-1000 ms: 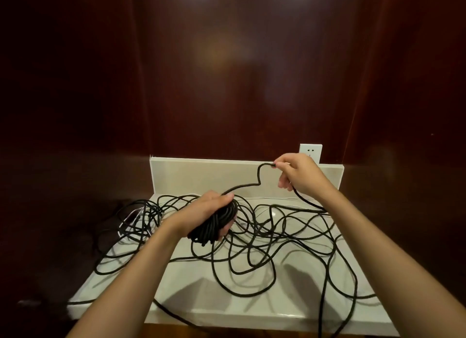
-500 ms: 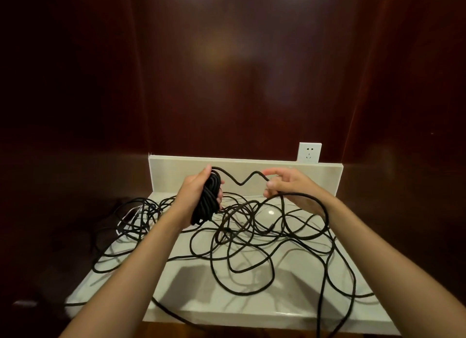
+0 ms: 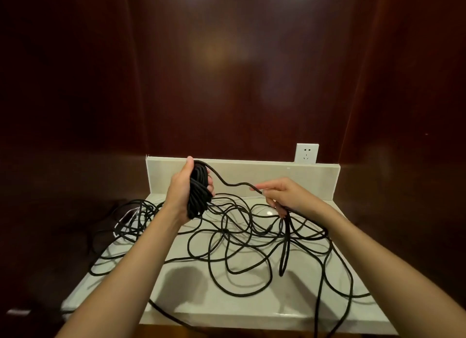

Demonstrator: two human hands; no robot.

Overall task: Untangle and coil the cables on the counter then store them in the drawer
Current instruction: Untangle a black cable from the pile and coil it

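A long black cable (image 3: pixel 242 239) lies in tangled loops across the white counter (image 3: pixel 227 302). My left hand (image 3: pixel 180 190) grips a tight upright coil of that cable (image 3: pixel 198 191), raised above the counter near the backsplash. From the coil's top a strand arcs right to my right hand (image 3: pixel 282 194), which pinches it between thumb and fingers. Below the right hand a doubled loop of cable hangs down to the counter. A thin white cable (image 3: pixel 126 218) shows among the loops at the left.
A low white backsplash (image 3: pixel 264 173) closes the counter's far side, with a white wall socket (image 3: pixel 306 153) above its right end. Dark red wood panels surround the alcove. Cable strands hang over the counter's front and left edges. No drawer is in view.
My left hand has lifted the coil from low over the counter up toward the backsplash. My right hand has come down and toward me, drawing a loop of cable with it.
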